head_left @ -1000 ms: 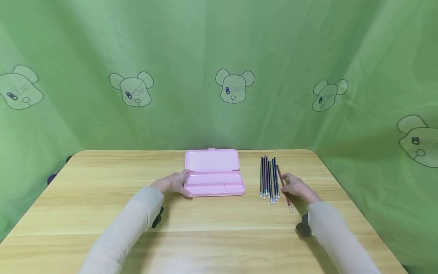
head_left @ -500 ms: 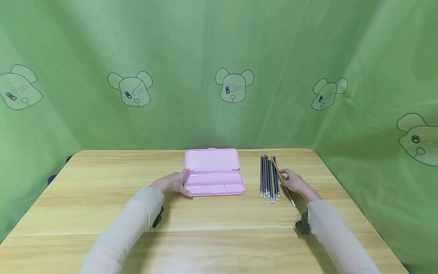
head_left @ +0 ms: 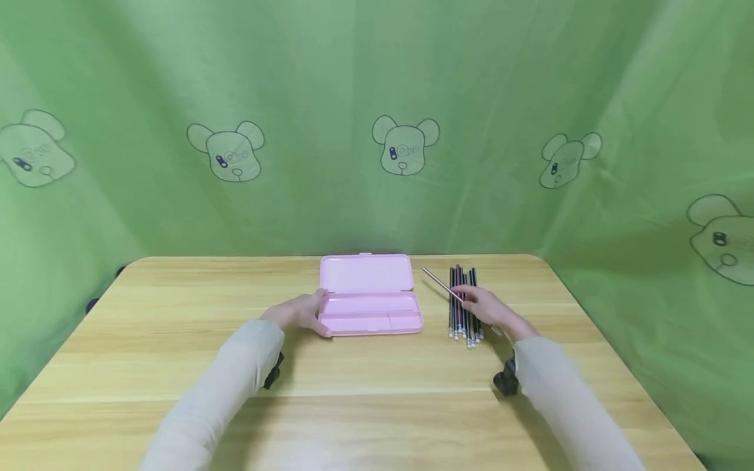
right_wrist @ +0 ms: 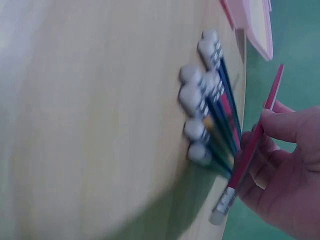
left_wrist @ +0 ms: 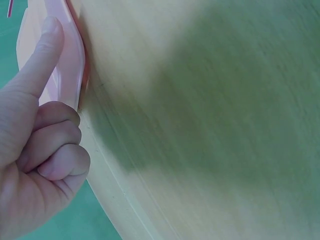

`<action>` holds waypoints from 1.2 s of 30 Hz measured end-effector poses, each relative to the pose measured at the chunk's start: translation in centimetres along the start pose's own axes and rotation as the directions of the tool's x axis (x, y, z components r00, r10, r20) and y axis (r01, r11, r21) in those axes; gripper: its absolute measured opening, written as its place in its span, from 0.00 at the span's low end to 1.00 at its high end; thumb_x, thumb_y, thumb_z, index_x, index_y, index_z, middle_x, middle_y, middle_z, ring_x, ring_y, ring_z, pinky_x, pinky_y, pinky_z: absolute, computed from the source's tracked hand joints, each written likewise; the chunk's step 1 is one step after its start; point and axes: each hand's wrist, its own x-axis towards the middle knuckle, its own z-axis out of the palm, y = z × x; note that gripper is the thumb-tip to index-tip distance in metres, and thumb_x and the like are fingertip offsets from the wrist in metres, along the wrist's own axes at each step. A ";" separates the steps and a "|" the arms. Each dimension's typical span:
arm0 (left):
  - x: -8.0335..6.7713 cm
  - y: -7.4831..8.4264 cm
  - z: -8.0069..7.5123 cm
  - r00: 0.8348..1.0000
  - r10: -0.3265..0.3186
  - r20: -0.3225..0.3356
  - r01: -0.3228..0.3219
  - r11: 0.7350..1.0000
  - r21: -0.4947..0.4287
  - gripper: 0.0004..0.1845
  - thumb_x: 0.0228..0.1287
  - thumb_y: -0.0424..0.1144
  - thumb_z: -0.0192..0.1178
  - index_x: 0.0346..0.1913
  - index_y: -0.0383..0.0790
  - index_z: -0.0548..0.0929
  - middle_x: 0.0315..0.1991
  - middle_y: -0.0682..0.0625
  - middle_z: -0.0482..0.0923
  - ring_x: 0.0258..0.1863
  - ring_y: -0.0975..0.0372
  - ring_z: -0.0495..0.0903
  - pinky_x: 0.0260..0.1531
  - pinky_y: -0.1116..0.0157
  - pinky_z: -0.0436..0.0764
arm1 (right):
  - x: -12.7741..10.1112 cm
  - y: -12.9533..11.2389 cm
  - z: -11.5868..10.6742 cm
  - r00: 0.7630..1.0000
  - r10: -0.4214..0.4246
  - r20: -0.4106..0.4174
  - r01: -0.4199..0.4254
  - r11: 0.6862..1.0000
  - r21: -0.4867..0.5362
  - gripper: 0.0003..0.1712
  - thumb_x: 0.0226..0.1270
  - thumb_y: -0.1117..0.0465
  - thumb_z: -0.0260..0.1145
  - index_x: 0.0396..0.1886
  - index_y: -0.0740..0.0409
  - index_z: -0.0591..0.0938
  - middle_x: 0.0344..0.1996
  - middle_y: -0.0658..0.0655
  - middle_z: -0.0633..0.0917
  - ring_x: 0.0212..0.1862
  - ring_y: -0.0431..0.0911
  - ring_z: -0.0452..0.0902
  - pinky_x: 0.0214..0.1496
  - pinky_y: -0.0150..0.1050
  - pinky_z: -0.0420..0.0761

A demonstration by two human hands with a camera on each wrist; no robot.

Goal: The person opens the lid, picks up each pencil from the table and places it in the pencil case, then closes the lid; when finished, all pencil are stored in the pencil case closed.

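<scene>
An open pink pencil case [head_left: 371,302] lies at the middle back of the wooden table [head_left: 377,392]. My left hand [head_left: 300,313] holds its left end; in the left wrist view one straight finger [left_wrist: 42,55] lies along the case rim [left_wrist: 72,55] and the other fingers are curled. A bundle of dark pencils [head_left: 464,314] with white eraser ends lies right of the case. Above that bundle my right hand [head_left: 480,304] pinches a single reddish pencil [head_left: 438,284], its far end pointing up-left toward the case. The right wrist view shows this red pencil [right_wrist: 255,145] between my fingers beside the bundle [right_wrist: 210,95].
A green curtain [head_left: 377,98] printed with bear faces hangs behind and around the table. The table's rounded back corners sit near the curtain. Black camera mounts show at both wrists [head_left: 272,373] [head_left: 505,383]. Bare wood stretches across the front half of the table.
My right hand picked the single pencil up from the right of the bundle and swung it left over the bundle, toward the case. My left hand stayed on the case.
</scene>
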 end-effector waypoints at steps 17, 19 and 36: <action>0.5 -0.2 -0.4 1.000 -0.011 0.008 0.011 1.000 -0.005 0.54 0.44 0.45 0.71 0.67 0.28 0.49 0.63 0.29 0.58 0.64 0.44 0.59 0.65 0.53 0.56 | 3.9 -4.3 3.2 0.993 -0.112 0.029 0.112 0.994 0.007 0.18 0.61 0.72 0.57 0.51 0.65 0.78 0.31 0.61 0.78 0.33 0.48 0.71 0.34 0.36 0.73; 0.5 -0.1 -0.4 1.000 -0.015 0.012 0.015 1.000 -0.007 0.54 0.44 0.46 0.71 0.67 0.28 0.50 0.63 0.29 0.58 0.64 0.44 0.59 0.65 0.53 0.57 | 4.2 -4.8 3.8 0.991 -0.124 0.053 0.123 0.992 0.023 0.18 0.60 0.72 0.57 0.50 0.65 0.79 0.32 0.60 0.78 0.35 0.48 0.71 0.36 0.37 0.73; 0.2 -0.1 -0.4 1.000 -0.019 0.017 0.019 1.000 -0.013 0.53 0.44 0.46 0.71 0.67 0.28 0.49 0.63 0.29 0.58 0.64 0.43 0.58 0.65 0.52 0.56 | 6.4 -9.0 7.6 0.968 -0.235 0.083 0.242 0.965 -0.096 0.15 0.57 0.73 0.59 0.43 0.63 0.83 0.35 0.58 0.81 0.40 0.49 0.75 0.48 0.44 0.76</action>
